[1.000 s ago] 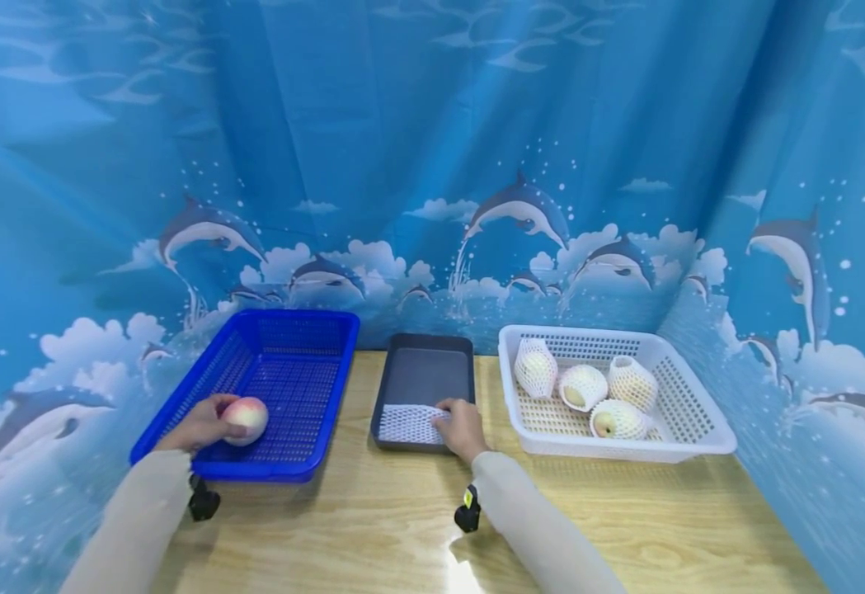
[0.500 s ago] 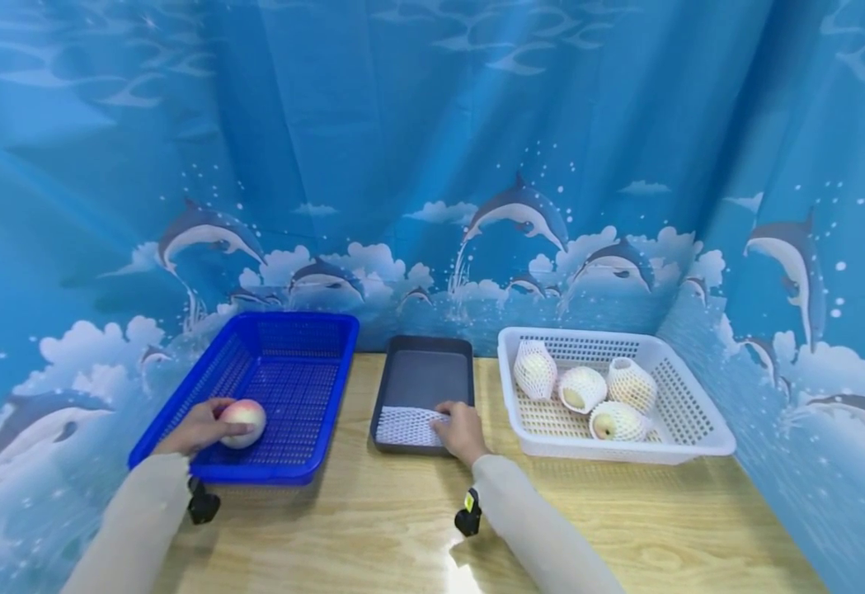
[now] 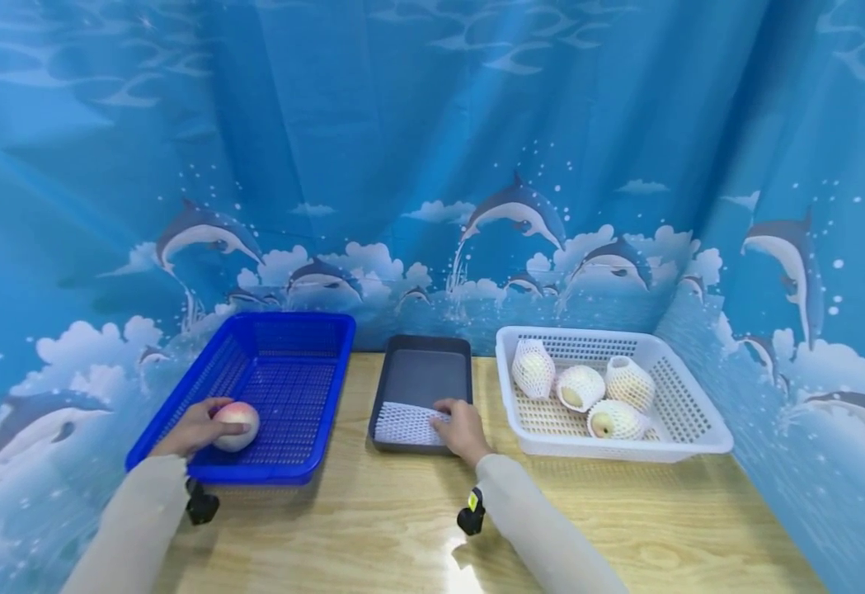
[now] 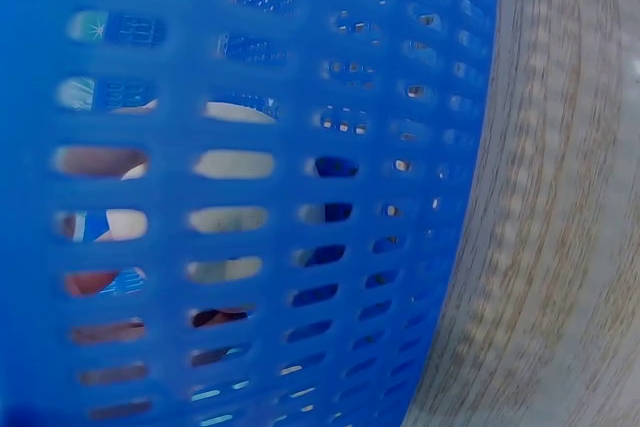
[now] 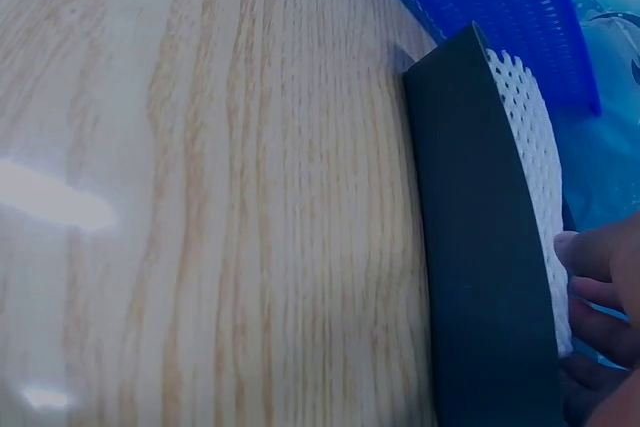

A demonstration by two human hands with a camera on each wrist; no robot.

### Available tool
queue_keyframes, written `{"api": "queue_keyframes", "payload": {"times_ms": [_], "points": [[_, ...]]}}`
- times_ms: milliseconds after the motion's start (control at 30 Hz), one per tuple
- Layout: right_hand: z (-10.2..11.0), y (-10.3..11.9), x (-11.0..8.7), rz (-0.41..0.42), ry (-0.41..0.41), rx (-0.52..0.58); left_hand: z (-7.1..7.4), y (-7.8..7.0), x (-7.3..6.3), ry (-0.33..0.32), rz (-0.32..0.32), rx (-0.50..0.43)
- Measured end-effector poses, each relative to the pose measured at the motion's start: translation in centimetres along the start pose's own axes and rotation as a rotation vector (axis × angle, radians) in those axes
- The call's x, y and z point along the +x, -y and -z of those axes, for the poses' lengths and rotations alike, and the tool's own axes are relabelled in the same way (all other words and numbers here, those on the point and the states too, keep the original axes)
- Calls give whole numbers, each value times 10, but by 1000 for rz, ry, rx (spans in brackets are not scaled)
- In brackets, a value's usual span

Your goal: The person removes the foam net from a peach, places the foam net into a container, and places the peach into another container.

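Note:
In the head view my left hand (image 3: 196,427) grips a pink-and-cream peach (image 3: 237,426) at the near left of the blue basket (image 3: 338,379). Thumb and fingers lie round its left side. Through the slots of the basket wall (image 4: 170,247), the left wrist view shows only pale and skin-toned bits of them. My right hand (image 3: 463,431) pinches the right end of a white foam fruit net (image 3: 405,423), which lies flat in the near part of a dark grey tray (image 3: 425,371). From the right wrist, the thumb (image 5: 566,247) meets the net's edge above the tray wall.
A white basket (image 3: 699,421) on the right holds several fruits in foam nets (image 3: 580,388). All three containers stand on a wooden table (image 3: 373,528). Behind them hangs a blue dolphin-print curtain (image 3: 417,165).
My left hand and the peach have shifted slightly left within the blue basket. The right hand keeps its place at the net's end, and the wrapped fruits have not moved.

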State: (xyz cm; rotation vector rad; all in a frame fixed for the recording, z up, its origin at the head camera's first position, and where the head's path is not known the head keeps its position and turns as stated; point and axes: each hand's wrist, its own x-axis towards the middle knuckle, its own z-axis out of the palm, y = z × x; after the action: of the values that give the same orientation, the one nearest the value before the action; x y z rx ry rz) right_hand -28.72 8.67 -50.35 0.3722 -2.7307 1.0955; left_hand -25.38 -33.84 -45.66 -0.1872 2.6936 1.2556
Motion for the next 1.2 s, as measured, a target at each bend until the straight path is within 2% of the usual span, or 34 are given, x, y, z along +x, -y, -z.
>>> {"api": "queue_keyframes", "payload": {"times_ms": [267,633,733,967,1200], "points": [[5,0,0,-8,22,23,1,0,-3,13,-8,-14],[18,5,1,33,42,100,3,-4,-4,30,2,-9],[23,6,1,15,56,127,4,-2,-4,23,-14,-5],[34,8,1,-34,61,231,4,-1,-3,13,1,-22],[49,16,-1,-44,40,300,7,0,-5,-6,-42,43]]}}
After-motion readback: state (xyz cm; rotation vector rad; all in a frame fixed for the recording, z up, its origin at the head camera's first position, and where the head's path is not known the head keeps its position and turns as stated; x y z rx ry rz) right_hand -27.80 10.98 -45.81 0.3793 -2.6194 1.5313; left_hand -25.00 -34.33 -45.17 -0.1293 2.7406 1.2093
